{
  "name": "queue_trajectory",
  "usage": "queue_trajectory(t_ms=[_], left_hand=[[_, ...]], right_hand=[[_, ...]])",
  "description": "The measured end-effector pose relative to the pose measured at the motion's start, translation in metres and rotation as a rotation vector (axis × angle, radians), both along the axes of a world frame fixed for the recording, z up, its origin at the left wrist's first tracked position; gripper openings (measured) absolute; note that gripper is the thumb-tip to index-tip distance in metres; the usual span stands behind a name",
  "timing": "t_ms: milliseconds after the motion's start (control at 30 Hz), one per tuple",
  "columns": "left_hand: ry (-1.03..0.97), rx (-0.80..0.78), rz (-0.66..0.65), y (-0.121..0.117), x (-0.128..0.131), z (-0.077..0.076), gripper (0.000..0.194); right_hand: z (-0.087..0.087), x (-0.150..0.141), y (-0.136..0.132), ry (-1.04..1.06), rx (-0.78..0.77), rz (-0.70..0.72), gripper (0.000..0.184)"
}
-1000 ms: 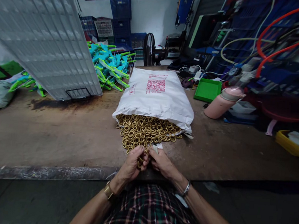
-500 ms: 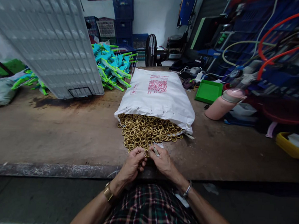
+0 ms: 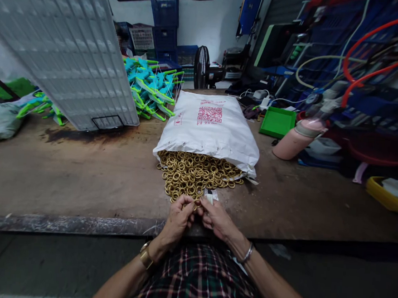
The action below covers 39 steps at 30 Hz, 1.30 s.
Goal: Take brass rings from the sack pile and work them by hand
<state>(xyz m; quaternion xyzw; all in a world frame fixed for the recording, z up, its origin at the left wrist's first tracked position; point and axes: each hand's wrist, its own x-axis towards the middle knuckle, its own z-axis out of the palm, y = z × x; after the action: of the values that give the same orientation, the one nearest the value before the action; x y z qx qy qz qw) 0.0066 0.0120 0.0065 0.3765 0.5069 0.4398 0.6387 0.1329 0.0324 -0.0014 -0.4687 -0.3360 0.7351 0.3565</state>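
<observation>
Many gold-coloured rings (image 3: 190, 171) spill from the mouth of a white sack (image 3: 227, 137) onto the table in front of me. My left hand (image 3: 179, 218) is closed at the near edge of this pile, thumb and fingers pinching a gold ring (image 3: 197, 204). Close against it, my right hand (image 3: 217, 218) is also closed. A small pale tool with a dark end (image 3: 209, 197) sticks up from its grip; its exact kind is unclear. The right fingertips meet the ring, and the fingers partly hide it.
Left of the sack stand a ribbed translucent panel (image 3: 72, 58) and a heap of turquoise and lime-green pieces (image 3: 152, 89). Right of it are a green tray (image 3: 278, 121), a pink bottle (image 3: 295, 142) and a yellow tray (image 3: 384, 196). A black fan (image 3: 202, 67) stands behind.
My right hand has turned slightly, and the pale tool now points more upright with its dark end showing. My left hand stays nearly in place. The sack and pile look unchanged.
</observation>
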Motion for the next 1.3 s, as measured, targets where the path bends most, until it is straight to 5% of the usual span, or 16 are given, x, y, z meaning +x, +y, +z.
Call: queue_trajectory(t_ms=[167,367,633,767,967,1300], left_hand=[[-0.087,-0.020,-0.047,-0.002,-0.002,0.000,0.029],[-0.065,-0.044,-0.054,-0.003,-0.001,-0.008,0.029],[-0.153,-0.065,-0.077,-0.004,-0.002,-0.005,0.029],[-0.190,-0.097,-0.051,-0.005,-0.002,-0.003,0.030],[-0.156,0.007,-0.017,-0.004,-0.003,-0.006,0.031],[-0.078,-0.015,0.000,-0.008,-0.006,-0.003,0.033]], right_hand=[[-0.005,0.003,0.005,-0.136,0.117,0.014,0.033],[-0.004,0.006,0.011,-0.494,0.440,0.020,0.025],[-0.006,0.007,0.013,-0.496,0.511,0.077,0.023],[-0.007,0.011,0.012,-0.683,0.591,0.065,0.022],[-0.014,0.012,0.001,-0.987,0.852,0.289,0.016],[-0.005,0.004,0.000,-1.278,0.769,0.452,0.024]])
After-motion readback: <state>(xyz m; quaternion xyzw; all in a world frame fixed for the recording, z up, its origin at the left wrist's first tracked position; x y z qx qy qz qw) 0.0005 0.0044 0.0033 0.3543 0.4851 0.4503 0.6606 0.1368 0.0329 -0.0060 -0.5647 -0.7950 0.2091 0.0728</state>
